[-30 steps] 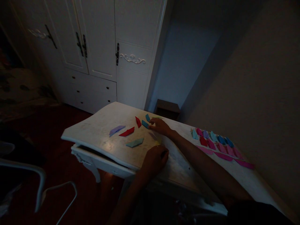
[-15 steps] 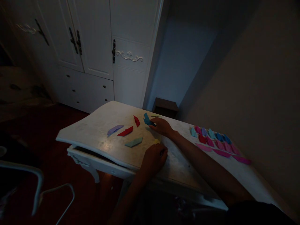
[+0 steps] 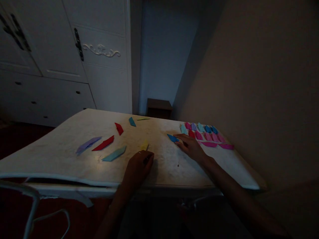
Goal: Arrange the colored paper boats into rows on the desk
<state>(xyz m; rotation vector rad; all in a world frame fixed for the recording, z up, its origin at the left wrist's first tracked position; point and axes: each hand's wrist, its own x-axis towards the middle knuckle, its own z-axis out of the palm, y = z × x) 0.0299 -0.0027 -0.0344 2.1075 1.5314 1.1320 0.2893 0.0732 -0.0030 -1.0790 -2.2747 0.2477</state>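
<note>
My right hand [image 3: 190,146] pinches a blue folded paper piece [image 3: 172,138] by one end, low over the right-middle of the white table [image 3: 164,166]. My left hand [image 3: 139,164] rests near the front edge with its fingers curled; whatever may be inside them is hidden. A yellow folded paper piece [image 3: 144,145] lies just beyond its knuckles, partly covered. To the left are a pale green piece [image 3: 114,154], a red piece [image 3: 103,143], a smaller red piece [image 3: 119,128] and a lavender piece [image 3: 88,145]. Farther back sits a teal piece [image 3: 132,121] beside a thin yellow-green one [image 3: 143,118].
Rows of several folded papers in pink, red, blue and lavender [image 3: 208,136] stand at the table's right, by the wall [image 3: 261,83]. A white wardrobe [image 3: 104,86] and a small brown cabinet [image 3: 159,105] are behind. White metal tubing [image 3: 35,205] shows at lower left.
My right hand has moved right with a blue piece, away from the back-middle pieces toward the rows. The teal piece now lies apart from it on the table. The view has turned right.
</note>
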